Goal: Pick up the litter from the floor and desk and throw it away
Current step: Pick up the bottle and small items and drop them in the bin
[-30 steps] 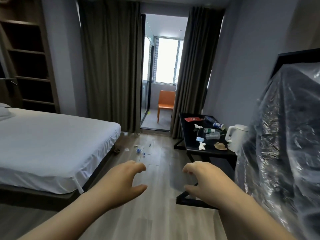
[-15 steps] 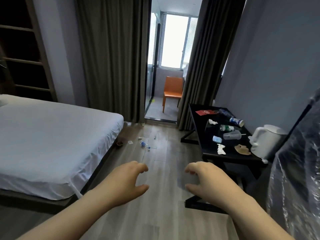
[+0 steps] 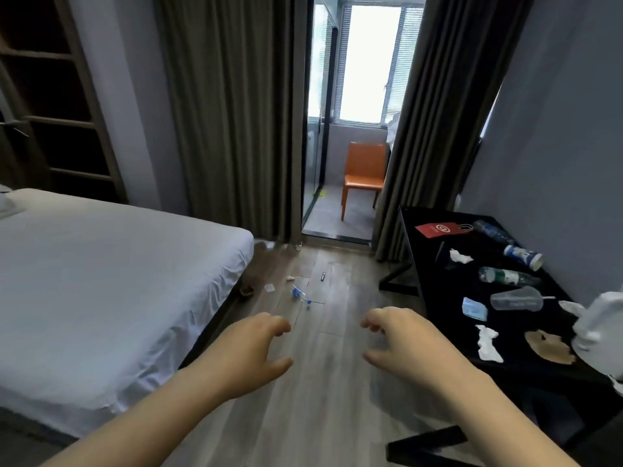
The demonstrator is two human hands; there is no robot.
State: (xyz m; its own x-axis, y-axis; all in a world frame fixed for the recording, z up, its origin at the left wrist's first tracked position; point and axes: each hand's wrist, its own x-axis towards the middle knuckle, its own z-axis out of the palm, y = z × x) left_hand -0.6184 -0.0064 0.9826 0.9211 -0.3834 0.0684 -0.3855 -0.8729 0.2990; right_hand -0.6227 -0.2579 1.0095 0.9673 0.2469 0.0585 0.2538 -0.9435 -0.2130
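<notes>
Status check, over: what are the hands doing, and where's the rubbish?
Left hand and right hand empty, loosely curled. Tissue and plastic bottle lie on desk, blue scrap on floor, all untouched. Floor ahead looks open.

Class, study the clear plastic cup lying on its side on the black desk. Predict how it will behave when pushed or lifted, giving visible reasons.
The clear plastic cup lies on its side on the black desk, so a push would probably roll it. It looks thin and empty: likely light, and apt to dent under a firm grip.
</notes>
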